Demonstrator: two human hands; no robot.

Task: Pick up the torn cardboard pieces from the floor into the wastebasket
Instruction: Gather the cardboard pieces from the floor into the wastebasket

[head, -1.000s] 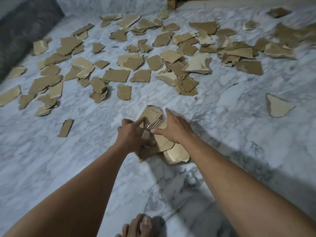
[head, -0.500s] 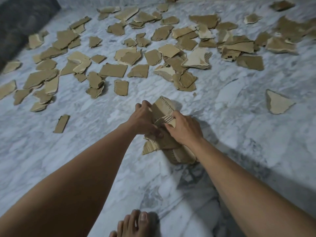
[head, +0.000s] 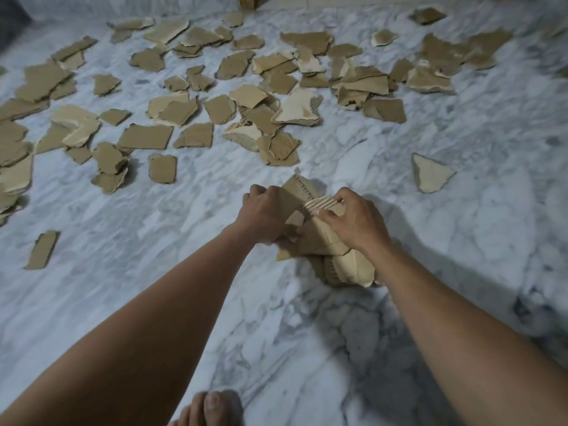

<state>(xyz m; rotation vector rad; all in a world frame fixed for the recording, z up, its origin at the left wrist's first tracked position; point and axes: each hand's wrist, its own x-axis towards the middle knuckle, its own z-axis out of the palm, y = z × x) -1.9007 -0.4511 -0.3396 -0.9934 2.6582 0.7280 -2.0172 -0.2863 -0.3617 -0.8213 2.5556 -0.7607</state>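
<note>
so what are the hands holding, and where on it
A bundle of torn cardboard pieces, between both hands: left hand grips its left side, right hand its right side.

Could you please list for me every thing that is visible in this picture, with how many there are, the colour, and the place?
marble floor: one, white with grey veins, fills the view
scattered cardboard pieces: dozens, brown and pale tan, across the far half of the floor, many overlapping
triangular piece: one, pale tan, alone on the right
strip piece: one, brown, alone on the left
cardboard bundle: one stack of several pieces, brown, centre, held between both hands
dark surface: one, dark grey, far left corner; unclear what it is
wooden object: one, yellow-brown, top edge, mostly cut off
wastebasket: none in view
foot: one, bare, bottom edge
left hand: grips the bundle's left side
right hand: grips the bundle's right side
</note>
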